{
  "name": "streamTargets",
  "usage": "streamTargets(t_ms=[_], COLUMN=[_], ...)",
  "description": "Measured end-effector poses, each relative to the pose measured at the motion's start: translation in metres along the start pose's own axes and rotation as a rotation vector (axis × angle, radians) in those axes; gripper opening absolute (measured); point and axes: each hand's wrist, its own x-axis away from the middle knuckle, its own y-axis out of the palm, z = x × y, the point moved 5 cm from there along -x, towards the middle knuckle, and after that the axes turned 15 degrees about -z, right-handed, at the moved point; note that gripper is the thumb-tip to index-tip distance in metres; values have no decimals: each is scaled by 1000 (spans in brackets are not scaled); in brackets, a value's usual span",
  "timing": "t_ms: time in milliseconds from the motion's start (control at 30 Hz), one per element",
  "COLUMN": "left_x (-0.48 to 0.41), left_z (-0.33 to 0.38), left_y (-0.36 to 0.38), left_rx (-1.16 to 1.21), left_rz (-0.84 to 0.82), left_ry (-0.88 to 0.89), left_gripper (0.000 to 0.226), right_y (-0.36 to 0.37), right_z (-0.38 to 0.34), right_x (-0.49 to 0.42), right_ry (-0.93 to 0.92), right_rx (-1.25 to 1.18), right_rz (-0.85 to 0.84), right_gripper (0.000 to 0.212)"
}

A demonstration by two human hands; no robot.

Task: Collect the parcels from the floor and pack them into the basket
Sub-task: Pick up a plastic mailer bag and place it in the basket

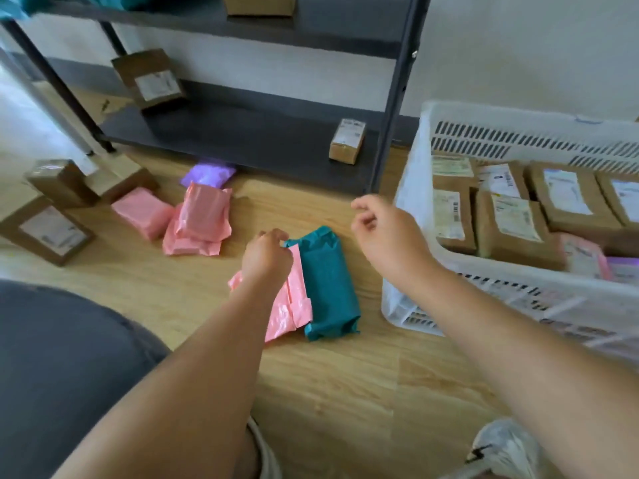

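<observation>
Head view: the left hand [268, 259] reaches down with its fingers curled over the far edge of a pink parcel [294, 305], apparently pinching it, though the fingertips are hidden behind the hand. That parcel lies on the floor [328, 392], touching a teal parcel [326, 288] on its right. The right hand [387, 236] hangs in the air, fingers loosely curled and holding nothing, between the teal parcel and the basket [501, 114], close to the basket's near corner. The basket stands on the floor at the right, already lined with labelled brown boxes [511, 226], with a pink and a purple packet at its near side. Further left lie a pink pile [198, 223], a purple parcel [207, 174] at the foot of the shelf [242, 140], and brown floor boxes [52, 229]. The step in hand looks like a pick-up: the pink parcel is gripped but not yet clear of the floor. Next it should be lifted and carried right, over the basket's wall, into a gap among the boxes. The free right hand is well placed to take the teal parcel. The soft mailer may sag or slip if held by its edge alone. Much remains to collect.
</observation>
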Motion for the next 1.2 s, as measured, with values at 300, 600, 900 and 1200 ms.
streamTargets(t_ms=[300,600,900,1200], left_x=[26,32,3,-5], left_z=[-117,-119,-102,-58], left_y=[59,95,97,129], left_rx=[-153,-366,-305,-556], left_rz=[-169,-210,-162,-401], left_ry=[-208,-88,-58,197], left_gripper=[47,36,39,47], right_y=[151,202,206,200], right_z=[74,71,92,162], right_x=[-12,-41,-57,-45], right_ry=[170,29,360,715], right_rx=[366,695,500,199], right_rz=[-428,-456,-330,-490], right_gripper=[33,28,36,39])
